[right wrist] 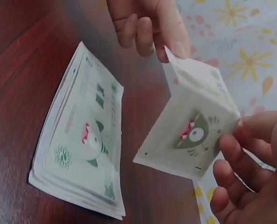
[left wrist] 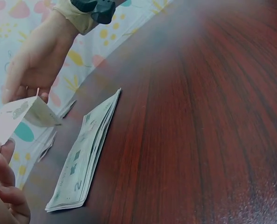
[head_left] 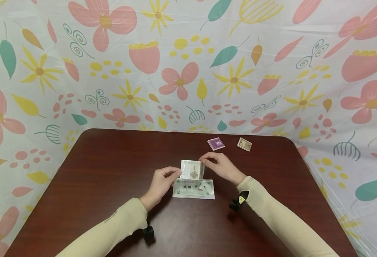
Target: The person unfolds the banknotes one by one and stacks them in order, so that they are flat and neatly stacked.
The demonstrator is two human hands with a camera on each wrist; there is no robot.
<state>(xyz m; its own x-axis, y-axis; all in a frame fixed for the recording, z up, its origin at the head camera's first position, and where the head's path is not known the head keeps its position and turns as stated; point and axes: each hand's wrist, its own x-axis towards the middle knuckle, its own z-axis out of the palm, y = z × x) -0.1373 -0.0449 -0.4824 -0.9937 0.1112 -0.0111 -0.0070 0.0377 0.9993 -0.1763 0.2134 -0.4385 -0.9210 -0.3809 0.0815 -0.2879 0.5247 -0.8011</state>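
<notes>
Both hands hold a play-money banknote [head_left: 191, 169] marked 1 above the table. My left hand [head_left: 160, 182] pinches its left edge between thumb and fingers. At the opposite side my right hand [head_left: 222, 166] pinches the upper corner. The note is bent along a crease, with one half angled away, and a cartoon monster shows on that half [right wrist: 185, 130] in the right wrist view. Just below it, nearer my body, a stack of play banknotes [head_left: 193, 191] marked 2 lies on the table. The stack's layered edges show in the left wrist view.
The dark red-brown wooden table [head_left: 111, 157] has rounded far corners. Near its far edge lie a small purple folded bundle [head_left: 216, 144] and a small brown one [head_left: 244, 144]. A floral cloth [head_left: 182, 71] hangs behind the table.
</notes>
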